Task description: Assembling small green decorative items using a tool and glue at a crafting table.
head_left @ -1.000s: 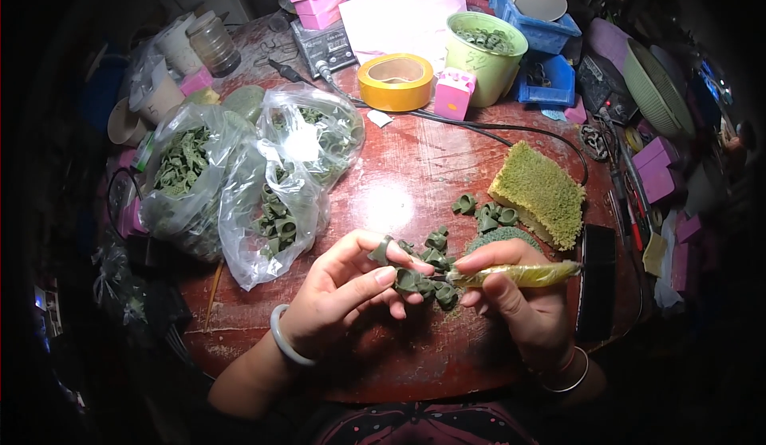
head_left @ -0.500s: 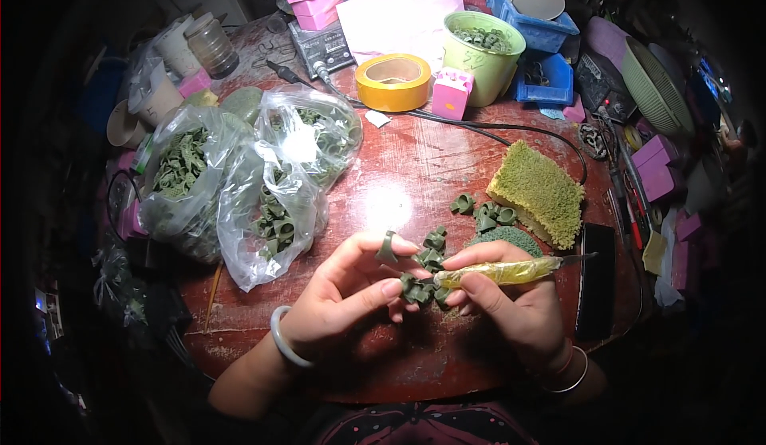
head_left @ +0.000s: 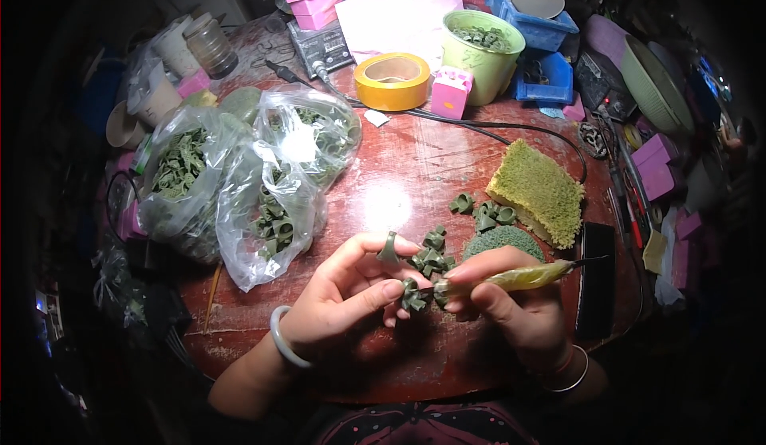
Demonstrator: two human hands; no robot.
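My left hand (head_left: 345, 287) pinches a small dark green ring (head_left: 412, 296) between thumb and fingertips. A second dark green ring (head_left: 388, 248) sits around its index finger. My right hand (head_left: 523, 317) grips a slim pointed tool (head_left: 528, 276) with a yellow wrapped handle; its dark rear end points right and its front end is close to the pinched ring. Whether the tip touches the ring I cannot tell. Just beyond the fingertips several dark green rings (head_left: 433, 261) lie in a loose heap, and more rings (head_left: 493, 216) lie beside a rough green round pad (head_left: 504, 243).
Clear plastic bags (head_left: 271, 206) of green pieces stand at the left. A yellow-green sponge (head_left: 536, 194) and a black flat object (head_left: 595, 281) are on the right. Behind are an orange tape roll (head_left: 392, 94), a pink box (head_left: 452, 94), a green cup (head_left: 501, 70) and cables (head_left: 471, 126).
My right hand has shifted slightly right and turned the tool, uncovering more of the green pad. The left hand has barely moved, still pinching a ring.
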